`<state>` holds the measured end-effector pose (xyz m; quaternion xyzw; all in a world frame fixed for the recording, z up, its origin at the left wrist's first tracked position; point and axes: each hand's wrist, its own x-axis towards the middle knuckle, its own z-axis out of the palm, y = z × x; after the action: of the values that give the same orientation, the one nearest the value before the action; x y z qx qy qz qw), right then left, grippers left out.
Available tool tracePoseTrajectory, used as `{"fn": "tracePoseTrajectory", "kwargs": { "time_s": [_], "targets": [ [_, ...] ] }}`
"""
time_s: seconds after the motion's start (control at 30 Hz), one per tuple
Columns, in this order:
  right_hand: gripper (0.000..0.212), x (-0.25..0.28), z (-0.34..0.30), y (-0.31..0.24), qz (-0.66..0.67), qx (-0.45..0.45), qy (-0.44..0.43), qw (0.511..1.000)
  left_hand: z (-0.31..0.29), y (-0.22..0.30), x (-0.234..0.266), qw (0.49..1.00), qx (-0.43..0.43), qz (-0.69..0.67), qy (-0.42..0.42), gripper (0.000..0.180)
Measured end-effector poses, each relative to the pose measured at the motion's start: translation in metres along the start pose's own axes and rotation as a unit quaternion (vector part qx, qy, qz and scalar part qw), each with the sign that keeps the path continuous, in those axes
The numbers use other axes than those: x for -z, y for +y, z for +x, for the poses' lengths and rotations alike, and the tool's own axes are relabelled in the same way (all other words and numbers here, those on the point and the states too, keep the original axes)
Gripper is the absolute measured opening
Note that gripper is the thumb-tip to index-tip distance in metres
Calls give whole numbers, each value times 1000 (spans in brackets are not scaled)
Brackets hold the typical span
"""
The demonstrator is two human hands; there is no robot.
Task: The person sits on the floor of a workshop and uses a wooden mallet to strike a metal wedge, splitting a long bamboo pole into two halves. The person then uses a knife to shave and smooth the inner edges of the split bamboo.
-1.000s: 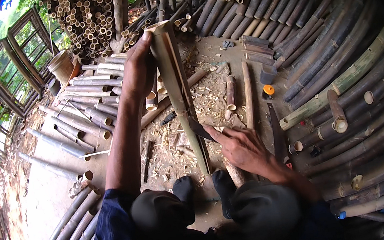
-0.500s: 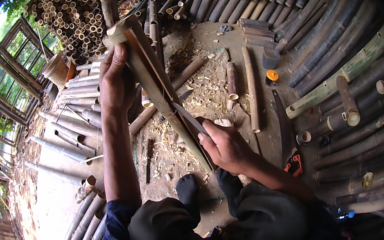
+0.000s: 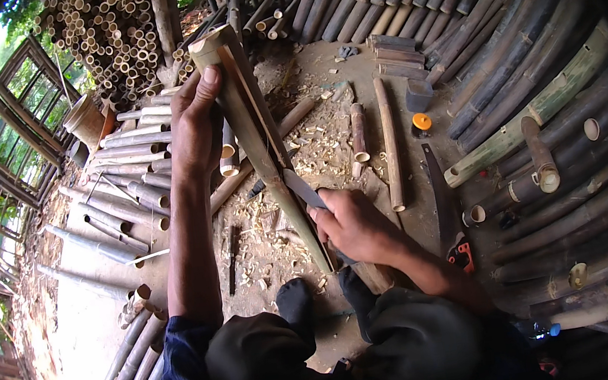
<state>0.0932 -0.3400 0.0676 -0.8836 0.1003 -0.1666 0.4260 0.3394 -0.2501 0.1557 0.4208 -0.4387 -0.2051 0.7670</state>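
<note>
A split bamboo tube [image 3: 250,132] stands tilted in front of me, with its closed end up and its lower end near my feet. A long lengthwise slot runs down its right side. My left hand [image 3: 196,116] is closed around its upper part, with the thumb pressed on the outside. In my right hand [image 3: 356,223] is a knife, gripped low on the right. Its blade [image 3: 302,189] lies against the slot's edge at about the tube's middle. The knife's handle is mostly hidden by my fingers.
Pale shavings [image 3: 317,143] litter the ground. To the right lie a handsaw [image 3: 441,196], a jar with an orange lid [image 3: 422,124] and a green bamboo pole [image 3: 539,123]. Cut tubes [image 3: 124,204] lie on the left. A stack of bamboo [image 3: 112,46] stands behind, near a bucket [image 3: 84,120].
My left hand and the tube's top have shifted a little to the right in the view, and the tube stands slightly steeper. The knife still rests at the slot. Both grips stay the same.
</note>
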Motion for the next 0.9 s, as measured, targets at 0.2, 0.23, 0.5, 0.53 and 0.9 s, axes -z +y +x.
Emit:
{"fn": "tracePoseTrajectory", "kwargs": {
  "time_s": [0.2, 0.23, 0.5, 0.53, 0.9],
  "targets": [
    [27, 58, -19, -3, 54, -32, -74, 995, -7, -30, 19, 997, 65, -2, -48, 72],
    [26, 60, -33, 8, 115, -45, -36, 992, -27, -62, 29, 995, 96, 9, -34, 83],
    [23, -23, -136, 234, -113, -285, 141, 941, -145, -256, 41, 955, 215, 189, 77, 61],
    [23, -45, -152, 249, -212, -252, 196, 924, -137, -259, 44, 956, 239, 147, 84, 60],
    [59, -93, -193, 309, -179, -370, 54, 910, -142, -273, 80, 930, 338, -93, 113, 53]
  ]
}}
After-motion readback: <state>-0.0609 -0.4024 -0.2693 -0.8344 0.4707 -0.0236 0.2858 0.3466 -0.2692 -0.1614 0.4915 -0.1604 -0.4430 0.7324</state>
